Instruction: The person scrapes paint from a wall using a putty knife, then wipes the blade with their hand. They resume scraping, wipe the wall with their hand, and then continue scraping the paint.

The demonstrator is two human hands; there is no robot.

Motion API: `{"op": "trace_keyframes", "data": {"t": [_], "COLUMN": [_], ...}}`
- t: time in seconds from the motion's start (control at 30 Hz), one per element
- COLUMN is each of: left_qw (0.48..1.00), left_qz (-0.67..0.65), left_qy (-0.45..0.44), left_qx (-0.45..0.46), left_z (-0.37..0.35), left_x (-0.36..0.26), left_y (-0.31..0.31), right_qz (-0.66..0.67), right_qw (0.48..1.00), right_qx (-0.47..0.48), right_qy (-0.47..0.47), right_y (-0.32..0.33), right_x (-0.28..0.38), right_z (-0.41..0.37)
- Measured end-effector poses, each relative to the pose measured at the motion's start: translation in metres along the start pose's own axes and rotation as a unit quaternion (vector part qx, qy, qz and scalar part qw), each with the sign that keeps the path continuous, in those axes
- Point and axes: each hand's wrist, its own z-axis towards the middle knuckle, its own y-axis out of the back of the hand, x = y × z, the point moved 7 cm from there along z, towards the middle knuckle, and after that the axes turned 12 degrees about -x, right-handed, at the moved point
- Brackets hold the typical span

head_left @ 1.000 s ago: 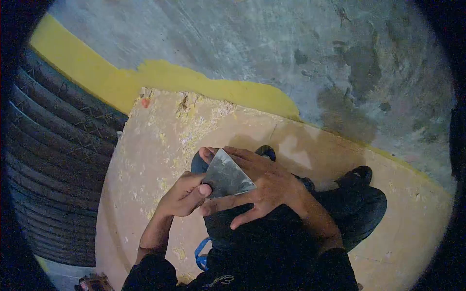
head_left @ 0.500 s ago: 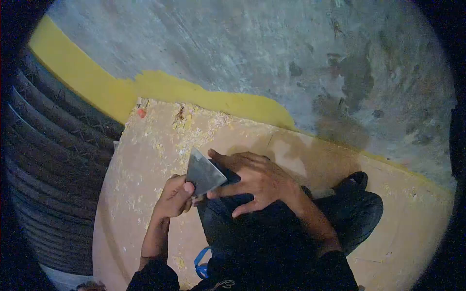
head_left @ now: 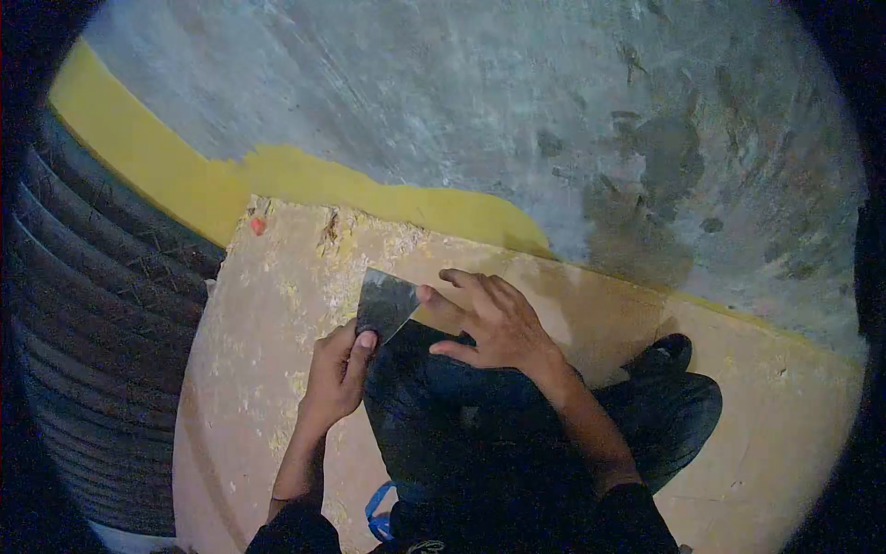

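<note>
My left hand (head_left: pixel 334 371) is closed around the lower end of a flat, grey metal scraper (head_left: pixel 386 300), its thumb pressed on the blade. The blade flares out towards its far edge and tilts up from my hand; any handle is hidden in my fist. To its right, my right hand (head_left: pixel 498 323) has its fingers spread apart. One fingertip lies at the blade's right corner, apparently touching it. Both hands are above my crossed legs in dark trousers (head_left: pixel 480 415).
I sit on a tan board (head_left: pixel 240 369) strewn with yellowish flakes. A small red piece (head_left: pixel 257 225) lies near its far corner. Ahead is a grey surface (head_left: pixel 443 92) with a yellow band (head_left: pixel 369 196). Stacked tyres (head_left: pixel 101 351) rise on the left. A blue loop (head_left: pixel 377 512) is near my lap.
My right hand has drawn slightly up and away from the blade, leaving one fingertip by its corner. My left hand has turned the scraper, so its face shows at another angle.
</note>
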Motion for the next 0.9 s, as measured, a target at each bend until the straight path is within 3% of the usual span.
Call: {"op": "trace_keyframes", "data": {"t": [0.17, 0.27, 0.57, 0.6, 0.63, 0.67, 0.73, 0.77, 0.8, 0.83, 0.9], "left_qw": [1.000, 0.999, 0.996, 0.990, 0.982, 0.982, 0.952, 0.952, 0.945, 0.937, 0.935], "left_qz": [-0.001, 0.006, -0.051, -0.076, -0.106, -0.128, -0.181, -0.195, -0.222, -0.249, -0.275], "left_qy": [0.013, 0.033, 0.071, 0.090, 0.108, 0.097, 0.156, 0.146, 0.161, 0.180, 0.171], "left_qx": [-0.009, 0.003, -0.030, -0.071, -0.109, -0.096, -0.192, -0.187, -0.180, -0.170, -0.142], "left_z": [0.010, 0.015, 0.032, 0.038, 0.045, 0.052, 0.052, 0.052, 0.049, 0.048, 0.051], "left_x": [-0.005, 0.002, 0.025, 0.038, 0.047, 0.049, 0.061, 0.058, 0.060, 0.062, 0.062], "left_y": [-0.008, -0.016, -0.030, -0.025, -0.024, -0.029, -0.020, -0.021, -0.022, -0.026, -0.036], "right_qz": [-0.041, 0.009, 0.198, 0.362, 0.506, 0.483, 0.429, 0.138, -0.070, -0.274, -0.421], "right_qw": [0.998, 1.000, 0.970, 0.911, 0.817, 0.830, 0.839, 0.940, 0.947, 0.908, 0.825], "right_qx": [0.026, 0.004, 0.139, 0.156, 0.159, 0.154, -0.040, -0.174, -0.230, -0.273, -0.342], "right_qy": [0.030, -0.012, -0.018, -0.124, -0.226, -0.233, -0.333, -0.261, -0.215, -0.161, -0.159], "right_y": [-0.008, -0.012, -0.061, -0.073, -0.077, -0.070, -0.038, 0.013, 0.049, 0.089, 0.165], "right_x": [-0.002, -0.009, -0.026, -0.036, -0.045, -0.050, -0.081, -0.075, -0.081, -0.087, -0.098], "right_z": [-0.002, -0.006, -0.037, -0.044, -0.050, -0.053, -0.051, -0.030, -0.020, -0.010, 0.009]}}
